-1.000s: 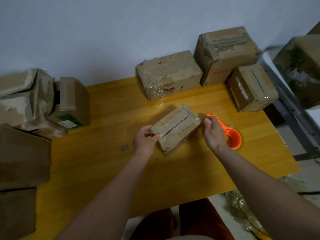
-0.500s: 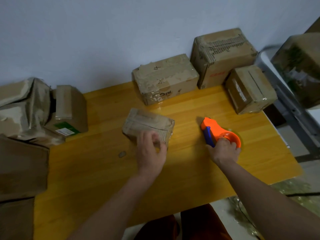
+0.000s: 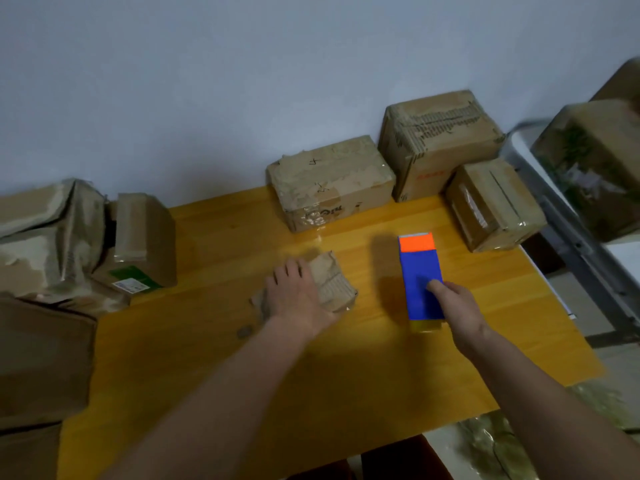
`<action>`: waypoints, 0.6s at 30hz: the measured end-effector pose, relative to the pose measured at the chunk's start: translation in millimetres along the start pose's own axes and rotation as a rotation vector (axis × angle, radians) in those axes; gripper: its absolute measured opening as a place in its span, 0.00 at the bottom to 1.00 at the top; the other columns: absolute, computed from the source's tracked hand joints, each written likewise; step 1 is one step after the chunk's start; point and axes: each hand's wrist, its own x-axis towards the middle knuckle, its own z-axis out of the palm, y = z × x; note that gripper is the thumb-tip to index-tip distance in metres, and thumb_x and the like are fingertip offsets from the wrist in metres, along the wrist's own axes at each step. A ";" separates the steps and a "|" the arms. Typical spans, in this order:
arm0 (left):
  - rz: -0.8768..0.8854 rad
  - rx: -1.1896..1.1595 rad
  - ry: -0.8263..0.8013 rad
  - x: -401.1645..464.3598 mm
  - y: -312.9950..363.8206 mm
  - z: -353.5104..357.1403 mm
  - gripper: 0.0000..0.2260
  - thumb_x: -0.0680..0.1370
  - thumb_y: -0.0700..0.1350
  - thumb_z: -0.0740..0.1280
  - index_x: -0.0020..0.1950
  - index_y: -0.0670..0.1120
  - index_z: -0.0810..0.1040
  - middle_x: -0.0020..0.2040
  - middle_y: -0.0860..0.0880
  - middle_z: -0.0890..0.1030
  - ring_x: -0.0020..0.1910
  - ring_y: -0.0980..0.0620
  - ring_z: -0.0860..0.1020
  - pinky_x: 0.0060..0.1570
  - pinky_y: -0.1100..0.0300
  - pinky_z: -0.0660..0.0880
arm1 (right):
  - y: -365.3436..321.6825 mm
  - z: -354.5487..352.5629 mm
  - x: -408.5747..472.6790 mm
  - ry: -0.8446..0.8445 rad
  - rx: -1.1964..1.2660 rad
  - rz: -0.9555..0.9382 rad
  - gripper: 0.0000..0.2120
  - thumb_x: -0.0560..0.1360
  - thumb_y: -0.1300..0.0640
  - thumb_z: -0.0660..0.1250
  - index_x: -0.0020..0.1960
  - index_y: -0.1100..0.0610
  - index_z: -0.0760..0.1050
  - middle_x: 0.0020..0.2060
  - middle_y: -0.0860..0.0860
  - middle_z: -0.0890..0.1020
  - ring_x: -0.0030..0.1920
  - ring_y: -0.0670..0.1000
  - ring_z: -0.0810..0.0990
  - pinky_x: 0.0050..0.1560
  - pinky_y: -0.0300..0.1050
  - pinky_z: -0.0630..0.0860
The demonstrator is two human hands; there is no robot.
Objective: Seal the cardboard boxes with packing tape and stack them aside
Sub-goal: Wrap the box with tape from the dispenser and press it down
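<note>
Head view, looking down at a yellow wooden surface point(image 3: 346, 375) pushed against a plain pale wall point(image 3: 242, 81).

Near the middle of the surface lies a small, worn cardboard box point(image 3: 332, 282). The left hand point(image 3: 298, 299) rests palm-down on top of it, fingers spread and curled over its near-left part, pressing it to the surface. Just beside the box, toward the near left, a small round dark spot point(image 3: 245, 330) sits on the wood; what it is cannot be told.

To the right of the box, apart from it, the right hand point(image 3: 457, 310) grips a tape dispenser point(image 3: 420, 278), blue along its body and orange at its far end. The thumb lies over the blue part, and the fingers wrap around its right side. Whether the dispenser touches the surface is unclear.

Along the far edge, against the wall, stand three more boxes: a wide flat box point(image 3: 329, 181), a taller box point(image 3: 436, 140) just to its right, and a smaller tilted box point(image 3: 495, 202) near the right corner, shiny with tape.

At the left edge, a heap of crumpled boxes point(image 3: 52, 237) leans together, one carrying a green label point(image 3: 131, 278). To the right, off the surface, another box point(image 3: 595, 161) sits on a grey metal frame point(image 3: 568, 220). Crumpled clear wrap point(image 3: 498, 445) lies on the floor below.
</note>
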 end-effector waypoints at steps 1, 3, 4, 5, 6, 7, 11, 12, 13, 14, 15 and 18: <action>-0.045 -0.016 -0.026 -6.6 3.5 5.2 0.58 0.63 0.81 0.58 0.78 0.42 0.47 0.69 0.43 0.62 0.64 0.42 0.64 0.65 0.46 0.63 | -5.6 0.2 -4.4 -0.023 0.100 0.034 0.10 0.78 0.54 0.63 0.47 0.62 0.76 0.43 0.57 0.80 0.39 0.54 0.77 0.41 0.47 0.71; -0.115 -0.072 -0.081 -15.4 5.9 11.9 0.61 0.63 0.82 0.55 0.79 0.41 0.40 0.72 0.44 0.59 0.68 0.41 0.61 0.68 0.43 0.61 | -16.0 1.8 -12.7 -0.067 0.172 0.046 0.15 0.77 0.47 0.65 0.45 0.60 0.78 0.38 0.54 0.82 0.38 0.52 0.80 0.41 0.45 0.75; -0.143 -0.102 -0.106 -19.6 6.2 11.3 0.62 0.62 0.82 0.54 0.78 0.40 0.38 0.73 0.44 0.58 0.70 0.42 0.60 0.68 0.42 0.60 | -21.2 2.8 -16.7 -0.087 0.161 0.028 0.17 0.75 0.45 0.66 0.43 0.59 0.79 0.36 0.53 0.82 0.36 0.51 0.80 0.38 0.44 0.74; -0.162 -0.130 -0.128 -23.7 6.5 9.5 0.62 0.62 0.82 0.54 0.78 0.40 0.37 0.74 0.44 0.58 0.70 0.42 0.60 0.69 0.42 0.59 | -26.0 4.0 -20.4 -0.106 0.149 0.005 0.18 0.75 0.44 0.66 0.41 0.59 0.79 0.34 0.53 0.82 0.35 0.50 0.79 0.37 0.42 0.73; -0.164 -0.156 -0.150 -27.8 6.3 8.0 0.62 0.63 0.82 0.54 0.78 0.39 0.36 0.74 0.44 0.57 0.71 0.42 0.59 0.70 0.42 0.59 | -30.4 4.7 -24.1 -0.130 0.146 -0.013 0.18 0.74 0.44 0.67 0.40 0.59 0.80 0.34 0.53 0.82 0.34 0.50 0.79 0.36 0.41 0.73; -0.154 -0.188 -0.179 -31.7 5.3 6.6 0.61 0.64 0.81 0.54 0.78 0.39 0.35 0.75 0.44 0.55 0.72 0.43 0.58 0.70 0.42 0.59 | -33.9 5.0 -26.7 -0.162 0.150 -0.024 0.17 0.74 0.45 0.67 0.41 0.59 0.80 0.34 0.54 0.82 0.33 0.50 0.79 0.35 0.41 0.73; -0.123 -0.557 -0.150 -35.4 -5.2 -5.4 0.49 0.72 0.73 0.58 0.80 0.45 0.41 0.80 0.47 0.42 0.78 0.44 0.44 0.74 0.43 0.50 | -43.9 1.9 -34.9 -0.306 0.157 -0.067 0.14 0.73 0.47 0.68 0.43 0.60 0.80 0.32 0.55 0.83 0.30 0.50 0.80 0.31 0.39 0.75; -0.122 -0.684 -0.062 -31.1 -8.0 -11.3 0.42 0.76 0.68 0.59 0.80 0.46 0.47 0.80 0.47 0.45 0.78 0.45 0.45 0.74 0.46 0.51 | -45.8 0.1 -36.9 -0.344 0.161 -0.080 0.15 0.73 0.47 0.68 0.42 0.60 0.80 0.33 0.55 0.83 0.30 0.51 0.80 0.31 0.39 0.75; -0.138 -0.816 0.026 -25.3 -10.4 -18.9 0.35 0.79 0.63 0.59 0.79 0.46 0.55 0.79 0.46 0.53 0.78 0.46 0.52 0.73 0.49 0.56 | -46.8 -1.6 -38.4 -0.375 0.159 -0.093 0.15 0.71 0.47 0.68 0.42 0.60 0.80 0.33 0.56 0.83 0.30 0.51 0.80 0.31 0.40 0.76; -0.166 -0.958 0.070 -18.3 -13.4 -27.6 0.27 0.81 0.59 0.58 0.76 0.46 0.63 0.75 0.45 0.63 0.74 0.47 0.61 0.69 0.51 0.62 | -48.5 -2.3 -39.8 -0.398 0.148 -0.104 0.16 0.70 0.46 0.69 0.42 0.60 0.80 0.33 0.57 0.83 0.30 0.52 0.80 0.32 0.40 0.76; -0.196 -1.115 0.042 -12.0 -15.7 -37.8 0.21 0.82 0.56 0.57 0.71 0.45 0.70 0.70 0.45 0.71 0.69 0.47 0.69 0.63 0.53 0.67 | -49.7 -2.2 -40.6 -0.413 0.132 -0.116 0.17 0.69 0.45 0.69 0.42 0.61 0.80 0.34 0.58 0.82 0.30 0.52 0.80 0.33 0.41 0.77; -0.219 -1.479 -0.235 -1.3 -14.3 -59.1 0.20 0.84 0.53 0.55 0.65 0.41 0.75 0.63 0.43 0.79 0.61 0.47 0.76 0.62 0.53 0.71 | -52.0 -2.6 -43.9 -0.460 0.112 -0.160 0.16 0.69 0.47 0.69 0.43 0.61 0.81 0.35 0.59 0.83 0.31 0.53 0.81 0.35 0.43 0.77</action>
